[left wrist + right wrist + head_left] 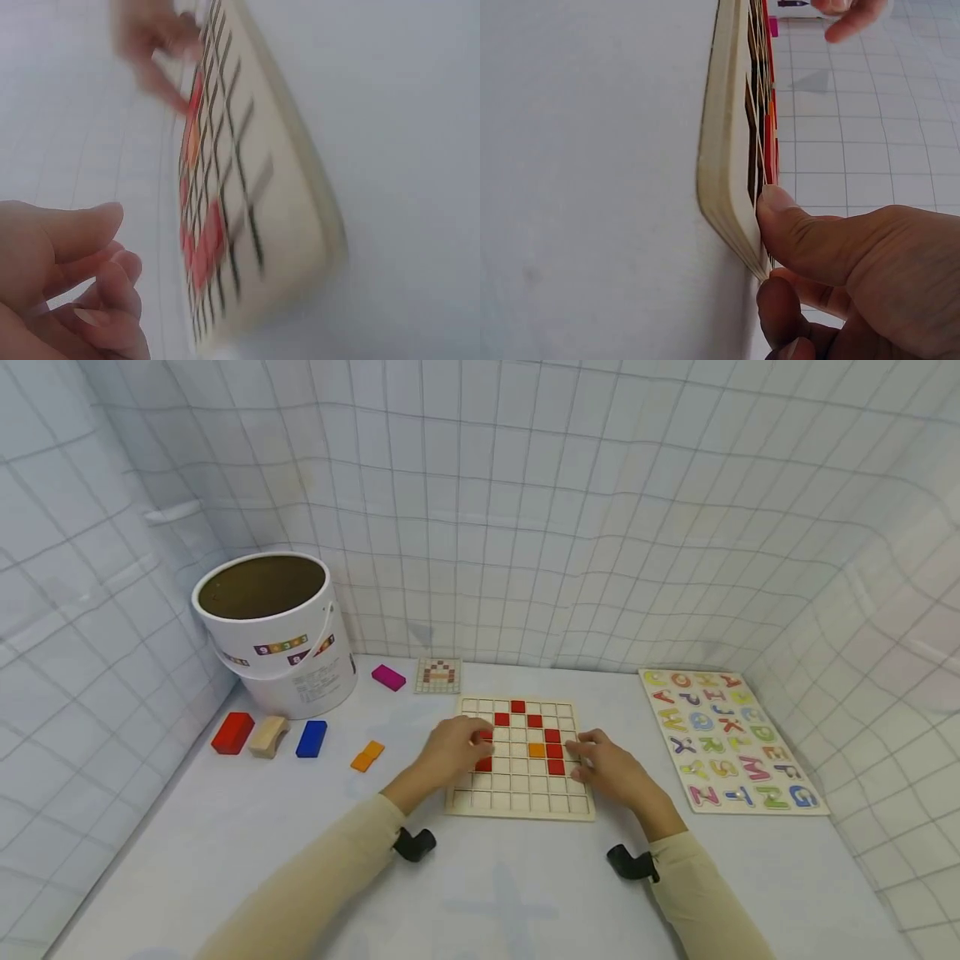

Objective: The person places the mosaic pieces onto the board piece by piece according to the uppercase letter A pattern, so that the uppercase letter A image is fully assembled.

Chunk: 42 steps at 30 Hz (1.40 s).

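A wooden grid board (517,805) lies flat on the table, with several red tiles (517,707) and one orange tile (537,750) in its squares. Over the board's left side hovers my left hand (450,750), partly covering red tiles there. Its fingers are loosely bent, and I see nothing between them in the left wrist view. My right hand (611,767) holds the board's right edge. In the right wrist view the thumb (780,214) rests on the top face, while bent fingers (778,304) meet the side. A small pattern card (438,677) lies behind the board.
Two orange tiles (367,756) lie left of the board. Farther left are a blue block (311,739), a wooden arch (268,737) and a red block (232,732). A white bucket (311,677) stands behind them, near a magenta block (388,677). An alphabet board (731,743) lies at right.
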{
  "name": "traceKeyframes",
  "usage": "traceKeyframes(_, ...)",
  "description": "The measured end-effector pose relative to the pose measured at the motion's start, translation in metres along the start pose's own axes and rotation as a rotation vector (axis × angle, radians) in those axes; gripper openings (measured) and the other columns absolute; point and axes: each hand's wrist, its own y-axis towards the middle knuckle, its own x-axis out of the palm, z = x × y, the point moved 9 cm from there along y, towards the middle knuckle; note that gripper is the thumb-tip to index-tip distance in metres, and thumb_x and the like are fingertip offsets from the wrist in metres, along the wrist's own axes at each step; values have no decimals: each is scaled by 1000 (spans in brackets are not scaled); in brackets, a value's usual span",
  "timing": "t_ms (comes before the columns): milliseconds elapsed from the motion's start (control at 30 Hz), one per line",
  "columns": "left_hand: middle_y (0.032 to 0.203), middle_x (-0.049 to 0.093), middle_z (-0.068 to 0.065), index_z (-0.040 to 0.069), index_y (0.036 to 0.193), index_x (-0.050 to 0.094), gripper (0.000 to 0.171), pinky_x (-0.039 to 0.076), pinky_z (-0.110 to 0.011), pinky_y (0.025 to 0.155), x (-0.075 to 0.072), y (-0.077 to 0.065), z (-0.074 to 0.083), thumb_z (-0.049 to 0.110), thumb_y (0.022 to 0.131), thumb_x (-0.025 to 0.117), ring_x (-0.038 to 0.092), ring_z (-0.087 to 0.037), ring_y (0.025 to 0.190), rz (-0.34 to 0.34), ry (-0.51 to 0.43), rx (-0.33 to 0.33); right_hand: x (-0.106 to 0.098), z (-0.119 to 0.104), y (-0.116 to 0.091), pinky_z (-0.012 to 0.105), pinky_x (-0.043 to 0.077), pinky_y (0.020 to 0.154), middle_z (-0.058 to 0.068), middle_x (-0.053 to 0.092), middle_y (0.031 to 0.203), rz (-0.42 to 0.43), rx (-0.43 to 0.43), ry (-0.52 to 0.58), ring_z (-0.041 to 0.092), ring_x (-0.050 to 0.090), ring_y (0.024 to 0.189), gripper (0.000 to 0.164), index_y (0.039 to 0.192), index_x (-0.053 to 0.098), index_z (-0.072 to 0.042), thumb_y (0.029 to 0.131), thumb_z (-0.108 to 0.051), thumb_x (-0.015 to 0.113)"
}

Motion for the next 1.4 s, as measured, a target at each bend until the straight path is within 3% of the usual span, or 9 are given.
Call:
traceKeyframes(133,108,68,-10,8,131,67,38,52,-33,74,-53,-22,-51,23,96,71,58,-25,93,61,29,-125,1,0,0,56,47,102,18,46,149,-5,-2,-6,38,58,123,54,147,55,-10,97,-22,71)
traceKeyframes(233,119,66,-17,7,135,64,43,55,-39,78,-82,-36,-86,26,97,69,61,-30,97,59,55,-208,0,0,1,56,47,102,18,45,149,-10,3,-6,38,58,123,54,147,55,-10,97,-22,71)
traceKeyframes(333,127,62,-22,5,139,60,48,55,-48,86,-93,-47,-113,28,98,67,61,-37,106,23,106,-273,-1,0,1,56,47,102,18,45,150,-11,11,-4,38,57,125,54,147,55,-10,97,-22,71)
traceKeyframes(433,122,62,-24,2,136,61,48,53,-52,90,-85,-50,-127,27,97,69,60,-36,106,-8,200,-285,-2,2,-1,57,47,102,19,45,150,-17,20,-10,39,57,125,54,147,55,-10,97,-22,71)
traceKeyframes(567,106,62,-18,0,125,68,38,55,-48,86,-74,-49,-131,23,95,72,58,-29,93,-7,285,-250,-3,6,-3,57,48,101,20,46,149,-8,27,-16,40,57,124,53,146,57,-9,96,-21,72)
traceKeyframes(800,99,63,-15,2,118,67,29,54,-48,80,-81,-53,-127,16,94,73,57,-31,91,28,325,-242,3,2,2,56,47,102,19,46,149,-10,-1,-1,39,57,125,54,147,55,-10,97,-22,71)
traceKeyframes(1067,102,72,-15,7,125,60,30,56,-50,85,-78,-52,-124,12,96,69,62,-28,85,24,273,-221,0,-1,1,56,47,103,20,45,150,-15,12,3,40,57,126,55,147,55,-8,96,-21,71)
traceKeyframes(1267,114,71,-20,11,135,62,36,54,-54,92,-81,-51,-122,13,99,63,65,-32,96,69,176,-203,0,-1,1,57,46,104,19,44,151,-27,29,9,40,55,128,55,148,54,-9,97,-22,71)
traceKeyframes(1400,109,70,-17,8,131,64,34,56,-42,83,-82,-43,-118,15,98,67,62,-30,91,109,67,-207,0,0,0,57,45,104,19,43,152,-32,39,18,40,55,128,55,148,54,-10,97,-22,70)
